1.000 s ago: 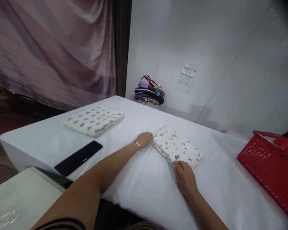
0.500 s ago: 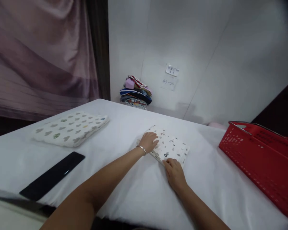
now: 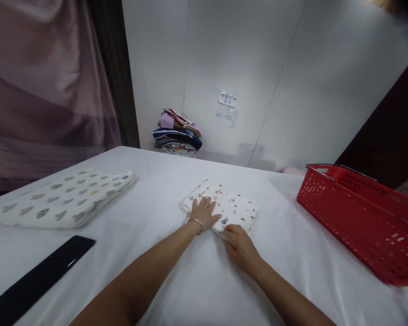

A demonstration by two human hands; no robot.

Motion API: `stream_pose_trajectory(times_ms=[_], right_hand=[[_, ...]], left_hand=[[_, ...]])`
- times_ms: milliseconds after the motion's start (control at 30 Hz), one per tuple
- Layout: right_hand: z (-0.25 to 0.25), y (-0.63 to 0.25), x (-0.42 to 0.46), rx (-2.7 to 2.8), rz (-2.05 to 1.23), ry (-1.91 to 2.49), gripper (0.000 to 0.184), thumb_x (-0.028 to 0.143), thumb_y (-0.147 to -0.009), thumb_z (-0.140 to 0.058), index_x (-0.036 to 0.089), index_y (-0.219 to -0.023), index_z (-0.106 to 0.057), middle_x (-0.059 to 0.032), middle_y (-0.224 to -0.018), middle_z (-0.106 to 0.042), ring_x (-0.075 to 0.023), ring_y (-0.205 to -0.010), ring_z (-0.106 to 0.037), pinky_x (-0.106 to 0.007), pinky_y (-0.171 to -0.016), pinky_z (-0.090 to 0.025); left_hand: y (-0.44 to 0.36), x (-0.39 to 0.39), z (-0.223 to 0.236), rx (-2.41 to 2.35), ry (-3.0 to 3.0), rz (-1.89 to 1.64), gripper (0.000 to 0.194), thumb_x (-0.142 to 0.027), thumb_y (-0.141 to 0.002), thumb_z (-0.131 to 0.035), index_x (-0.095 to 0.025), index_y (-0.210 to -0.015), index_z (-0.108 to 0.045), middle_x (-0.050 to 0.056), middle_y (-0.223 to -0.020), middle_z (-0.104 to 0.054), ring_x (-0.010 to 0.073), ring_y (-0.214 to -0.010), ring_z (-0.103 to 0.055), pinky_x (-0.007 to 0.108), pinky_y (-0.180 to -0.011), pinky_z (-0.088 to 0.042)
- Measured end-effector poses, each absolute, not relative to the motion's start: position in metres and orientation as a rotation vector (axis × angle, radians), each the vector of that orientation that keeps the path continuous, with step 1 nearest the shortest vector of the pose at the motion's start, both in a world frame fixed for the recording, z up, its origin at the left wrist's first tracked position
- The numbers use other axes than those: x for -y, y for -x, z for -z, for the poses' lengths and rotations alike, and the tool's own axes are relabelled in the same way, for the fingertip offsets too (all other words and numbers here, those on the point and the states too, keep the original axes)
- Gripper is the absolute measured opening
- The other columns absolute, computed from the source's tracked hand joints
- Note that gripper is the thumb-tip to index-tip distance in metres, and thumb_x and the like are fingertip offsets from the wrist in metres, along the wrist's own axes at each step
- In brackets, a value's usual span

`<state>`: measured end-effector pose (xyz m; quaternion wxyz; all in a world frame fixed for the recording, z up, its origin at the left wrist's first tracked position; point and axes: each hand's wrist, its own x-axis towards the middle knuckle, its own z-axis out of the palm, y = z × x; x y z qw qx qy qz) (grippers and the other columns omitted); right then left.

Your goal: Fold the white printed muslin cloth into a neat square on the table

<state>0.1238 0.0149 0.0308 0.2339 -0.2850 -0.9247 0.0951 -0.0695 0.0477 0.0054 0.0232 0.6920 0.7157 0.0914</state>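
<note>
On a white-covered desk [image 3: 159, 185], a person's left hand [image 3: 203, 213] lay flat across a folded white printed cloth [image 3: 236, 206], its grip loose and fingers spread, while the right hand [image 3: 242, 246] curled at the near edge; we could not tell whether that grip was clamped on the layers. The cloth sat between a cloud-print folded cloth [image 3: 70, 192] at left and a red perforated plastic basket [image 3: 350, 217] at right, touching neither. We judged the step in hand to be flattening and squaring the folds. The next move, in our view, called for the left palm to steady the top while the right fingers evened the near edge, without dragging the layers askew.
</note>
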Motion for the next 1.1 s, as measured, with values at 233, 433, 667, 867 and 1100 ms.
stream_pose_trajectory(times_ms=[233, 433, 667, 867, 1100], right_hand=[[-0.042, -0.08, -0.056, 2.515, -0.338, 0.961, 0.045, 0.032, -0.086, -0.038, 0.016, -0.128, -0.04, -0.0109, -0.138, -0.032, -0.0235, -0.13, -0.02, -0.042, -0.103, -0.022], [-0.013, -0.074, -0.044, 2.762, -0.374, 1.04, 0.067, 0.053, -0.087, -0.026, 0.015, -0.14, -0.015, -0.0101, -0.145, -0.015, -0.0244, -0.134, -0.006, -0.046, -0.106, -0.006], [-0.011, -0.073, -0.036, 2.757, -0.296, 1.066, 0.069, 0.052, -0.084, -0.037, 0.016, -0.139, -0.018, -0.011, -0.146, -0.01, -0.0255, -0.134, -0.002, -0.046, -0.106, -0.002], [-0.026, -0.074, -0.05, 2.795, -0.585, 1.069, 0.07, 0.061, -0.083, -0.027, 0.019, -0.138, -0.022, -0.011, -0.147, -0.009, -0.0269, -0.133, -0.003, -0.047, -0.104, -0.006], [-0.041, -0.099, -0.109, 2.501, -0.228, 1.529, 0.067, 0.056, -0.085, -0.026, 0.013, -0.137, -0.025, -0.0121, -0.146, -0.009, -0.0254, -0.134, 0.0, -0.044, -0.104, -0.001]], left_hand=[[0.068, -0.046, -0.006, -2.25, -2.184, -0.214, 0.056, -0.047, -0.084, -0.029, -0.023, -0.135, -0.03, 0.006, -0.144, -0.022, 0.0259, -0.133, -0.013, 0.053, -0.103, -0.006], [0.086, -0.052, -0.02, -2.091, -2.195, -0.058, 0.053, -0.038, -0.083, -0.03, -0.024, -0.134, -0.031, 0.002, -0.144, -0.022, 0.0216, -0.133, -0.015, 0.047, -0.104, -0.012], [0.118, -0.065, -0.018, -2.357, -1.952, -0.111, 0.063, -0.055, -0.081, -0.023, -0.023, -0.136, -0.029, -0.001, -0.146, -0.016, 0.0253, -0.133, -0.01, 0.054, -0.103, -0.012], [0.118, -0.062, -0.01, -2.358, -1.979, -0.109, 0.064, -0.056, -0.081, -0.022, -0.024, -0.136, -0.028, -0.001, -0.146, -0.016, 0.0247, -0.133, -0.01, 0.051, -0.103, -0.015], [0.117, -0.061, -0.014, -2.352, -1.964, -0.109, 0.065, -0.056, -0.081, -0.021, -0.023, -0.137, -0.027, -0.001, -0.146, -0.015, 0.0253, -0.133, -0.01, 0.051, -0.103, -0.016]])
